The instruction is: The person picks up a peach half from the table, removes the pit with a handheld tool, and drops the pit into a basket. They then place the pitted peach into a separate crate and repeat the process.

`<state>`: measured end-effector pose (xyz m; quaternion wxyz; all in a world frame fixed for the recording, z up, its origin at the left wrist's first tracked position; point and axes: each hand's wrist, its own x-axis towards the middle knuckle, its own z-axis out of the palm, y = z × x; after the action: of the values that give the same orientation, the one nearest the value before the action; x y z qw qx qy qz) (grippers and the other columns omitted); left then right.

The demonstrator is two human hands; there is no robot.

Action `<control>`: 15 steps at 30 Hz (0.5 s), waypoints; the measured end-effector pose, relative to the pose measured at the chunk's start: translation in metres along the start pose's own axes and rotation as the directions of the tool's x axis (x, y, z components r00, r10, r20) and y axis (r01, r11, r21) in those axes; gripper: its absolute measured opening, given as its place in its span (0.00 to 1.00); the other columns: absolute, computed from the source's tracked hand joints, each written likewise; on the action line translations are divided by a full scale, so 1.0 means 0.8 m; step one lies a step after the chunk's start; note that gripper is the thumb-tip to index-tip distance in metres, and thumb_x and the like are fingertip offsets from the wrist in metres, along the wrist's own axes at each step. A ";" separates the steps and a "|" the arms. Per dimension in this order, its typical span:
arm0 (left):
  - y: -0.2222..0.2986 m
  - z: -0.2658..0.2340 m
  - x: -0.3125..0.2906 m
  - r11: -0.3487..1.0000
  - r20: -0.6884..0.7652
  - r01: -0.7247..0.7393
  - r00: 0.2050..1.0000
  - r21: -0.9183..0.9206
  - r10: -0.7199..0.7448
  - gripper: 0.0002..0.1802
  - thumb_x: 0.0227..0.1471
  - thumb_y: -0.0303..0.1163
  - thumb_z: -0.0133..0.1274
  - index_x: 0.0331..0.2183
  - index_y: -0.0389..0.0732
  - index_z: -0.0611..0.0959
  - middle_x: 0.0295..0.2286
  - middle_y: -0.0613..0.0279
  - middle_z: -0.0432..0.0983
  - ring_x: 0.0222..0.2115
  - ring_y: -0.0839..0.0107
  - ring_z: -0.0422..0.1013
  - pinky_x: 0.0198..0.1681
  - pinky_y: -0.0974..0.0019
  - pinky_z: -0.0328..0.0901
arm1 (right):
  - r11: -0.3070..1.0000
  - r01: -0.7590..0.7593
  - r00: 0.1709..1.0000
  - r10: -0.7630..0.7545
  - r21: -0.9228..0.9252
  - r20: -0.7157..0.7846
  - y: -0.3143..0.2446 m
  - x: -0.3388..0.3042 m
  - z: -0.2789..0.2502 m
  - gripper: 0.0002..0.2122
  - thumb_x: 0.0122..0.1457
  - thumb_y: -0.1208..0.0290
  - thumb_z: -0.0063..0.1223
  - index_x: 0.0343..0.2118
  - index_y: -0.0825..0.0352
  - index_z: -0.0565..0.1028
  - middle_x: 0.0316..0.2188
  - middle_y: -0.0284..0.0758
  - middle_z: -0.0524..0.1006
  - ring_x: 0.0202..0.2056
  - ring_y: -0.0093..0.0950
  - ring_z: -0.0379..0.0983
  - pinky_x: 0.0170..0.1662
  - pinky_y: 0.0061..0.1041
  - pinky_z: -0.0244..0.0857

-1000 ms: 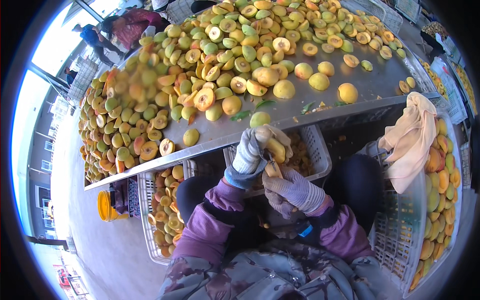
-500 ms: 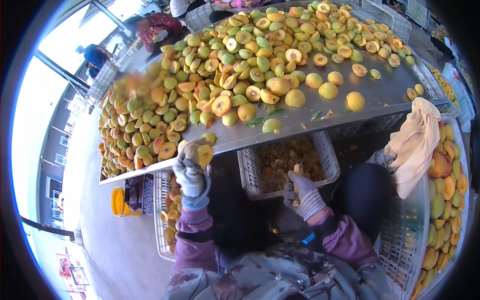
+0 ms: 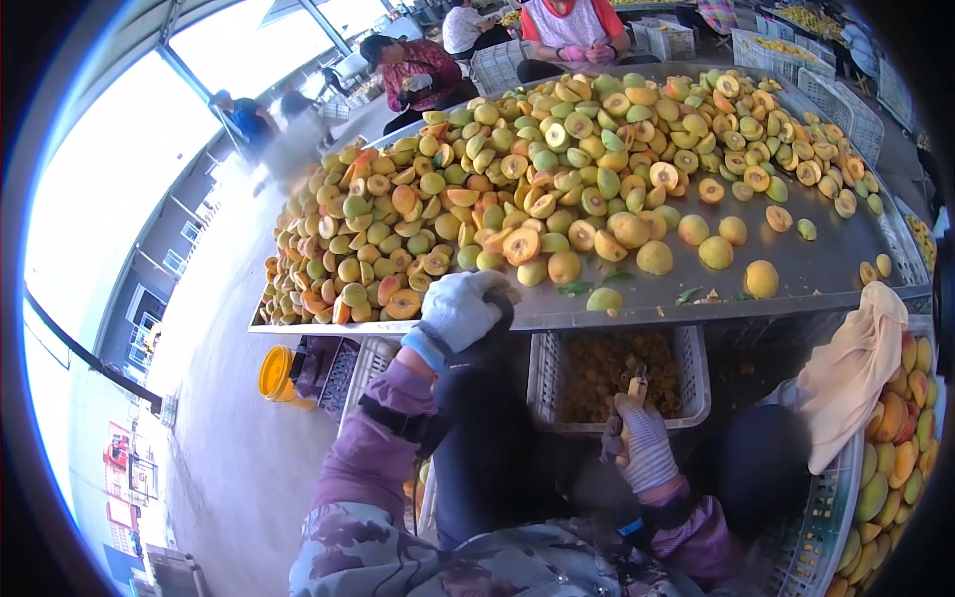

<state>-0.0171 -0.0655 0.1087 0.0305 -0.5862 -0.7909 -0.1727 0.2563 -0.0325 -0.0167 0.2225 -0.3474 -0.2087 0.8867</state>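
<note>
My left hand point(image 3: 464, 310), in a white glove with darkened fingertips, is at the near edge of the metal table point(image 3: 716, 306), just in front of the peach pile. Its fingers are bent and blurred, and I cannot tell whether anything is in them. Halved yellow-green peaches point(image 3: 520, 246), many showing stones or brown hollows, are heaped across the table. Lower right, my right hand point(image 3: 647, 443), in a striped glove, is closed round a short tool with a pale wooden handle and metal tip point(image 3: 638, 386). Behind that tool stands a white crate point(image 3: 696, 383) holding small brownish-yellow pieces.
At my right is a crate of peach halves point(image 3: 890, 468), with a beige cloth point(image 3: 846, 373) draped beside it. A yellow bucket point(image 3: 277, 373) stands on the floor at left. People point(image 3: 418, 80) sit beyond the table, among more white crates point(image 3: 771, 55).
The view has tilted up, bringing more people into sight. My left hand has moved right along the table edge; the peach halves it held no longer show. My right hand keeps the tool.
</note>
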 end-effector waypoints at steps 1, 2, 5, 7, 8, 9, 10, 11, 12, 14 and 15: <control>0.012 0.016 0.031 0.998 0.131 0.020 0.991 0.058 -0.027 0.14 0.43 0.40 0.53 0.34 0.48 0.84 0.28 0.52 0.79 0.32 0.52 0.75 0.38 0.53 0.69 | 1.000 0.009 1.000 -0.008 -0.016 0.024 0.000 -0.002 0.003 0.10 0.58 0.63 0.55 0.29 0.62 0.68 0.15 0.27 0.67 0.11 0.20 0.63 0.13 0.23 0.61; 0.021 0.040 0.057 0.997 0.203 -0.016 0.979 0.080 0.000 0.16 0.43 0.45 0.53 0.33 0.48 0.85 0.28 0.51 0.79 0.32 0.51 0.75 0.38 0.53 0.69 | 0.999 0.048 0.999 -0.048 -0.016 0.014 0.001 -0.003 0.005 0.09 0.59 0.64 0.54 0.30 0.61 0.68 0.16 0.27 0.67 0.11 0.21 0.63 0.13 0.24 0.61; 0.074 0.094 0.113 0.970 0.518 -0.100 0.855 0.222 -0.031 0.24 0.46 0.51 0.49 0.36 0.41 0.84 0.32 0.47 0.79 0.37 0.50 0.75 0.41 0.55 0.69 | 0.997 0.064 0.998 -0.065 -0.040 -0.027 0.001 0.002 0.002 0.08 0.59 0.64 0.53 0.32 0.61 0.68 0.17 0.28 0.68 0.12 0.22 0.63 0.14 0.26 0.61; 0.088 0.132 0.124 0.953 0.572 -0.114 0.817 0.282 -0.071 0.27 0.44 0.51 0.50 0.36 0.38 0.84 0.37 0.47 0.79 0.41 0.52 0.75 0.43 0.56 0.69 | 0.997 0.029 0.998 -0.033 -0.066 -0.050 0.001 0.004 -0.001 0.08 0.59 0.63 0.53 0.32 0.61 0.68 0.17 0.28 0.68 0.12 0.23 0.63 0.14 0.27 0.62; 0.086 0.141 0.130 0.961 0.592 -0.096 0.802 0.258 -0.079 0.27 0.43 0.51 0.51 0.37 0.38 0.84 0.37 0.47 0.79 0.41 0.52 0.75 0.43 0.56 0.69 | 0.997 0.037 0.999 -0.039 -0.068 -0.033 0.003 0.004 -0.001 0.09 0.59 0.63 0.53 0.32 0.61 0.68 0.16 0.29 0.68 0.12 0.23 0.64 0.14 0.28 0.61; 0.081 0.149 0.135 0.969 0.612 -0.075 0.786 0.235 -0.087 0.27 0.43 0.51 0.52 0.37 0.38 0.84 0.37 0.47 0.79 0.41 0.52 0.75 0.44 0.56 0.69 | 0.997 0.042 0.999 -0.044 -0.069 -0.014 0.004 0.003 -0.001 0.09 0.59 0.62 0.53 0.32 0.61 0.68 0.16 0.29 0.68 0.12 0.24 0.64 0.13 0.28 0.61; 0.074 0.155 0.138 0.970 0.610 -0.070 0.788 0.234 -0.090 0.27 0.43 0.51 0.52 0.37 0.38 0.84 0.37 0.47 0.79 0.41 0.52 0.75 0.44 0.56 0.69 | 0.996 0.042 0.999 -0.043 -0.074 -0.012 0.004 0.003 0.000 0.09 0.59 0.62 0.53 0.32 0.61 0.68 0.16 0.29 0.68 0.12 0.24 0.64 0.13 0.28 0.61; 0.073 0.158 0.140 0.974 0.614 -0.072 0.785 0.216 -0.078 0.28 0.42 0.51 0.52 0.37 0.38 0.84 0.37 0.47 0.79 0.40 0.52 0.75 0.44 0.56 0.69 | 0.996 0.041 0.999 -0.043 -0.084 -0.029 0.003 0.001 0.001 0.09 0.59 0.62 0.53 0.32 0.61 0.68 0.17 0.29 0.68 0.12 0.24 0.64 0.13 0.28 0.61; 0.071 0.161 0.140 0.977 0.619 -0.071 0.782 0.199 -0.069 0.28 0.42 0.51 0.53 0.38 0.37 0.84 0.37 0.46 0.79 0.40 0.51 0.75 0.44 0.56 0.68 | 0.995 0.038 0.998 -0.043 -0.093 -0.044 0.002 -0.001 0.002 0.10 0.59 0.61 0.53 0.32 0.61 0.68 0.17 0.29 0.68 0.12 0.24 0.64 0.13 0.28 0.61; 0.065 0.158 0.132 0.995 0.529 -0.005 0.847 0.098 -0.048 0.28 0.42 0.50 0.53 0.38 0.37 0.83 0.36 0.45 0.79 0.39 0.51 0.75 0.43 0.56 0.69 | 0.993 0.048 0.998 -0.053 -0.106 -0.043 -0.004 -0.006 0.004 0.09 0.59 0.62 0.53 0.32 0.61 0.68 0.17 0.29 0.68 0.12 0.24 0.63 0.13 0.27 0.61; 0.060 0.154 0.128 0.999 0.425 0.047 0.904 -0.009 -0.039 0.27 0.42 0.49 0.54 0.39 0.36 0.82 0.35 0.44 0.79 0.39 0.52 0.75 0.41 0.56 0.69 | 0.991 0.065 0.997 -0.070 -0.117 -0.037 -0.006 -0.007 0.005 0.08 0.59 0.64 0.54 0.32 0.61 0.68 0.17 0.29 0.68 0.12 0.23 0.63 0.14 0.27 0.61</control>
<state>0.0148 0.0786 0.0300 -0.1516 -0.5926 -0.7896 -0.0489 0.2579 -0.0325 -0.0089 0.2359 -0.3706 -0.2669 0.8578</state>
